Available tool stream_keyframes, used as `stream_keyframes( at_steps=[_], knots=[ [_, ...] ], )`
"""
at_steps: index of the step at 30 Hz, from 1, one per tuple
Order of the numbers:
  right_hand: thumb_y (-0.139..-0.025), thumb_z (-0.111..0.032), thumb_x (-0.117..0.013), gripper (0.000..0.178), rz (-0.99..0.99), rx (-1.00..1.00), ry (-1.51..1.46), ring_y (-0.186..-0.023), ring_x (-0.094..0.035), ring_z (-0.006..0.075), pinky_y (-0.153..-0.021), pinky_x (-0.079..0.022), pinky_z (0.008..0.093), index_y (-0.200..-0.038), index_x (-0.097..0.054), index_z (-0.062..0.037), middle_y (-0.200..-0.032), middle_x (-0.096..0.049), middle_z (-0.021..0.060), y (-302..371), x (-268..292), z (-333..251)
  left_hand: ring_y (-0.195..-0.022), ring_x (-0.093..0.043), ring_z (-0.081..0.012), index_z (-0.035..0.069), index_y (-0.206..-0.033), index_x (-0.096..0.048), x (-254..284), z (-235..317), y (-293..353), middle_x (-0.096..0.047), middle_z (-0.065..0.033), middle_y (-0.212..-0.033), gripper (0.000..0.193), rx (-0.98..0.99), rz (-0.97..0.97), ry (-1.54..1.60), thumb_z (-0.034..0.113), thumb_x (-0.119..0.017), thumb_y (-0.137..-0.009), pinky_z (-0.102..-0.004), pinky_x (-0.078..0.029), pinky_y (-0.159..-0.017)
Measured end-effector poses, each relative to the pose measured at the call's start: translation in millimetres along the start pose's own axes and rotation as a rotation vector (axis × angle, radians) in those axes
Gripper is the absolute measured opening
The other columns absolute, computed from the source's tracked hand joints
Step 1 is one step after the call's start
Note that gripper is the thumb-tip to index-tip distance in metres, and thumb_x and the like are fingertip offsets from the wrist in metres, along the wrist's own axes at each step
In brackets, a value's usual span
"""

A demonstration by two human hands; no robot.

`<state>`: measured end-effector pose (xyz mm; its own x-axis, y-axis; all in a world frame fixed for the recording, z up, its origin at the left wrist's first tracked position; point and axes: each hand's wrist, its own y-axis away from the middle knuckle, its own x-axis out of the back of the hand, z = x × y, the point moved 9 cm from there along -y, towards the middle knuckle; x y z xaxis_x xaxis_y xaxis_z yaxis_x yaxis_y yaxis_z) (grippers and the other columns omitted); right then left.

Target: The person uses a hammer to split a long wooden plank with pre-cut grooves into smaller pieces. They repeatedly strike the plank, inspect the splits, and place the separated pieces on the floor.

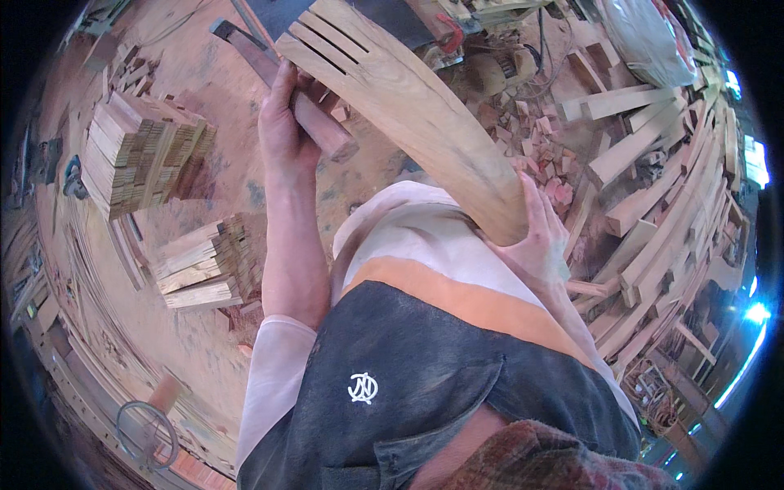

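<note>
A broad, curved wooden board (pixel 425 114) slants in front of my body, with narrow slots cut into its far end. My left hand (pixel 286 122) is closed around a tool with a thick wooden handle (pixel 322 126) and a long, flat, dark end, perhaps a chisel. Its fingertips are also at the slotted end of the board, partly hidden beneath it. At the board's near end, my right hand (pixel 541 233) grips the edge, thumb below and fingers laid along the side. That end rests close against my shirt.
Stacked wood pieces (pixel 139 151) and a smaller stack (pixel 204 265) stand on the dusty floor at left. Long timber lengths (pixel 653 204) pile up at right. Offcuts (pixel 543 151) lie scattered beyond the board, near a dark flat surface (pixel 392 20). A wheel-like ring (pixel 147 433) is at lower left.
</note>
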<state>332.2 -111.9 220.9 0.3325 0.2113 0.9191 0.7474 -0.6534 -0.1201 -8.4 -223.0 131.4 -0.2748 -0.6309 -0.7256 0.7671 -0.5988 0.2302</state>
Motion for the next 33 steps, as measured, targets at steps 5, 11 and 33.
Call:
stream_keyframes(
  at_steps=[5,11,33],
  knots=[
    [-0.062,-0.038,-0.096,0.102,-0.017,0.043,-0.066,-0.111,-0.070,0.0362,-0.094,-0.058,0.0459,-0.150,-0.053,-0.0086,-0.127,-0.069,0.0167,-8,-3,-2,-0.101,-0.071,-0.0232,0.004,-0.116,-0.066,17,3,6,-0.070,-0.0065,-0.106,0.030,-0.019,0.075,0.019,0.033,-0.065,-0.106,-0.0399,-0.060,-0.083],
    [-0.060,-0.036,-0.096,0.102,-0.053,0.104,-0.027,-0.114,-0.069,0.0345,-0.095,-0.058,0.0454,-0.149,-0.053,-0.0080,-0.130,-0.068,0.0159,-15,-7,-9,-0.102,-0.071,-0.0250,0.004,-0.115,-0.065,37,14,17,-0.070,-0.0082,-0.106,0.030,-0.063,0.136,-0.032,0.032,-0.067,-0.104,-0.0439,-0.060,-0.085],
    [-0.064,-0.040,-0.090,0.100,-0.381,0.098,-0.047,-0.113,-0.070,0.0334,-0.099,-0.054,0.0452,-0.151,-0.052,-0.0081,-0.127,-0.069,0.0185,-34,-55,-12,-0.059,-0.064,-0.0222,0.004,-0.089,-0.068,419,-124,164,-0.067,-0.0083,-0.073,0.030,0.685,0.627,-0.796,0.032,-0.079,-0.091,-0.0396,-0.053,-0.054]
  ],
)
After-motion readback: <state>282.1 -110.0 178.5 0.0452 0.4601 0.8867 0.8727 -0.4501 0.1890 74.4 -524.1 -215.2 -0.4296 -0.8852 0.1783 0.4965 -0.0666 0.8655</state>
